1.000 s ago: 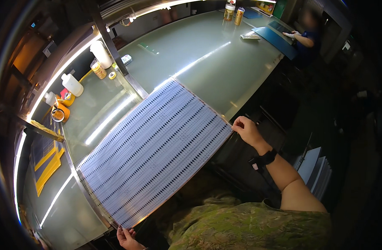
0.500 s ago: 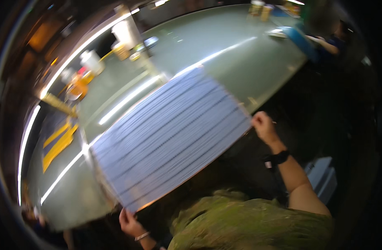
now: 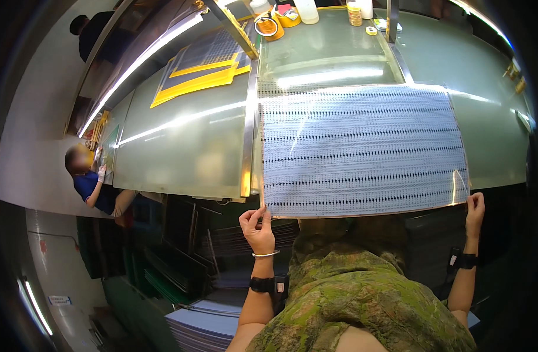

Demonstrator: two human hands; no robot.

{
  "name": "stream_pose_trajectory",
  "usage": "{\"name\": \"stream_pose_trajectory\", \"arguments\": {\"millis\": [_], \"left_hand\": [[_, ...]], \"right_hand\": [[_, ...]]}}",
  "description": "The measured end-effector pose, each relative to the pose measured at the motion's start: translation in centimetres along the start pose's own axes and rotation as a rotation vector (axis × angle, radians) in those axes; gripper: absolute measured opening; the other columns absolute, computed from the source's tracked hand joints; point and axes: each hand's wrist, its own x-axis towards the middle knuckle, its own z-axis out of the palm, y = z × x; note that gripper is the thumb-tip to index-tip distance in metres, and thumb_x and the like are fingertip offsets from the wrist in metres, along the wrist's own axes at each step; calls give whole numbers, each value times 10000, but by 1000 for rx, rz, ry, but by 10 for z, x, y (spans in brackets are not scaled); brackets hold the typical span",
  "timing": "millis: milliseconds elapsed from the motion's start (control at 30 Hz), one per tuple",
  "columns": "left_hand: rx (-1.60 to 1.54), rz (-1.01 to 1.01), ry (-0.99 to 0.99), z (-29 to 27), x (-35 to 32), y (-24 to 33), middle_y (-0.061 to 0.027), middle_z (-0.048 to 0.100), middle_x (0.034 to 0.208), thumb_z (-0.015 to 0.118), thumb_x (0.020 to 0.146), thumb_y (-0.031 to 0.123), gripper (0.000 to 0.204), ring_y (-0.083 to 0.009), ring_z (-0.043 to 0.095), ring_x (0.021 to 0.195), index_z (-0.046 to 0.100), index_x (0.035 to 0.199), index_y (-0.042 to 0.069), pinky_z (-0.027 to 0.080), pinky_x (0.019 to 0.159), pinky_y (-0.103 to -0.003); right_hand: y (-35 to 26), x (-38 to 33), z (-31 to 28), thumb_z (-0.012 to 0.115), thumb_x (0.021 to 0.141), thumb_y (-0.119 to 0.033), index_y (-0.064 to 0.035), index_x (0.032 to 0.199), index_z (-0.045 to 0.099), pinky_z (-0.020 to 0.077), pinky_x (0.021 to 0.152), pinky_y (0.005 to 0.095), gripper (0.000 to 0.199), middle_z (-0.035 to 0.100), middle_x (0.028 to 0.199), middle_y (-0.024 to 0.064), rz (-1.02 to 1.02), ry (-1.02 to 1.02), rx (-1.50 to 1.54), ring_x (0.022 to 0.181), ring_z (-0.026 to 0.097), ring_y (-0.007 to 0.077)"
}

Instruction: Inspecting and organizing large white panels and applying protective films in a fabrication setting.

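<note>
- In the head view, the patterned sheet (image 3: 363,149), pale blue with dark dotted rows, spreads over the near part of the desk (image 3: 178,155), right of the middle; whether its whole underside touches the desk, I cannot tell.
- The left hand (image 3: 257,232) has its thumb and fingertips pinched together on the sheet's near left corner.
- The right hand (image 3: 475,212) pinches the near right corner, its fingers drawn in close to the thumb.
- The left wrist carries a bracelet (image 3: 266,254) and, below it, a black strap (image 3: 262,285); another black band (image 3: 468,261) circles the right wrist.
- A metal strip (image 3: 249,132) runs across the desk just left of the sheet.
- Left of that strip, yellow-edged panels (image 3: 201,85) lie overlapping toward the back.
- Beyond the sheet, at the back, stand a tape roll (image 3: 269,27) in orange, a white bottle (image 3: 307,10), and a jar (image 3: 355,14), with a small yellow roll (image 3: 371,31) near the jar.
- Far left, a co-worker (image 3: 96,188) in a dark blue top and pale gloves is at the desk's end.
- At the bottom, the wearer's green camouflage shirt (image 3: 363,299) shows between the forearms; flat boards (image 3: 204,325) are stacked to its left.
</note>
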Motion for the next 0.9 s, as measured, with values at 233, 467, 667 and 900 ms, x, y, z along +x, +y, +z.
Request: {"name": "stream_pose_trajectory", "arguments": {"millis": [233, 467, 667, 900], "left_hand": [[95, 107, 59, 4, -7, -5, -29, 505, 948, 612, 823, 27, 179, -64, 501, 735, 641, 1000, 28, 436, 566, -179], [-187, -181, -6, 12, -10, -1, -17, 602, 818, 533, 873, 6, 219, -63, 529, 741, 582, 1082, -37, 450, 659, -195], [-129, -27, 63, 32, -9, -5, -38, 587, 868, 541, 846, -12, 221, -87, 528, 732, 565, 1066, -18, 442, 666, -215], [-524, -437, -74, 8, 8, -8, -143, 593, 892, 478, 876, 19, 483, -157, 580, 676, 268, 1304, 90, 497, 568, -253]], "right_hand": [[-1, -4, -2, 500, 888, -71, -39, 794, 423, 340, 617, 201, 126, 371, 723, -24, -7, 9, -13, 681, 366, 65], [3, 0, -1, 496, 892, -80, -50, 796, 422, 328, 573, 191, 125, 367, 722, -30, 19, 2, 0, 665, 364, 52], [1, -3, -5, 497, 877, -71, -37, 832, 446, 362, 609, 233, 77, 387, 725, -14, 5, 30, -42, 678, 387, 84], [-92, 39, 31, 474, 722, 13, -84, 1193, 533, 293, 995, 455, 484, 420, 1279, 157, -484, -158, -811, 1248, 308, 380]]}}
